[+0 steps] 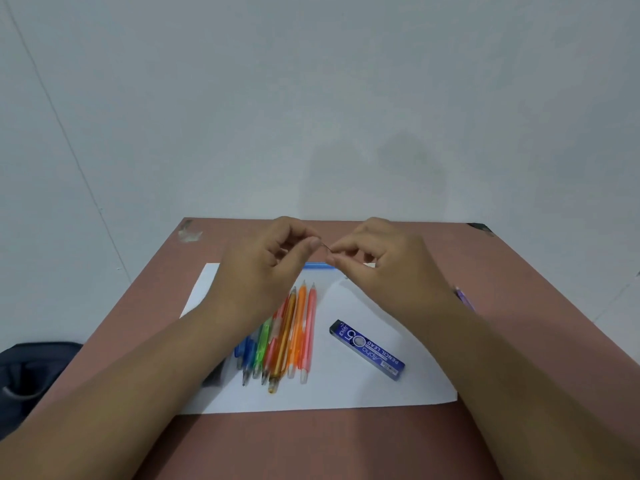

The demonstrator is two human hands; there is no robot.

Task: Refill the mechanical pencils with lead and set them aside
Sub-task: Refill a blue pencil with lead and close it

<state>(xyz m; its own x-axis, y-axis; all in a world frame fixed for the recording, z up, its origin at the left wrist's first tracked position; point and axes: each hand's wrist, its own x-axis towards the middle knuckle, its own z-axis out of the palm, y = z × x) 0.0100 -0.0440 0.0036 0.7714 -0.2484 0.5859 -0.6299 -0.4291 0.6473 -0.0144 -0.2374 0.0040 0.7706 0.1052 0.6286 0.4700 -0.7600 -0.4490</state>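
Both hands are raised above the far part of the table. My left hand [266, 261] and my right hand [374, 258] meet fingertip to fingertip and pinch a thin dark pencil lead [326, 248] between them. Below them several coloured mechanical pencils [287, 337] lie side by side on a white sheet of paper [363, 389], partly hidden by my left forearm. A blue lead case [367, 348] marked "PENCIL LEAD" lies on the sheet to the right of the pencils.
The sheet lies on a reddish-brown table [311, 441] against a pale wall. A blue strip [320, 266] shows at the paper's far edge. A purple pencil [464, 297] peeks out by my right forearm. A dark bag [31, 368] sits left of the table.
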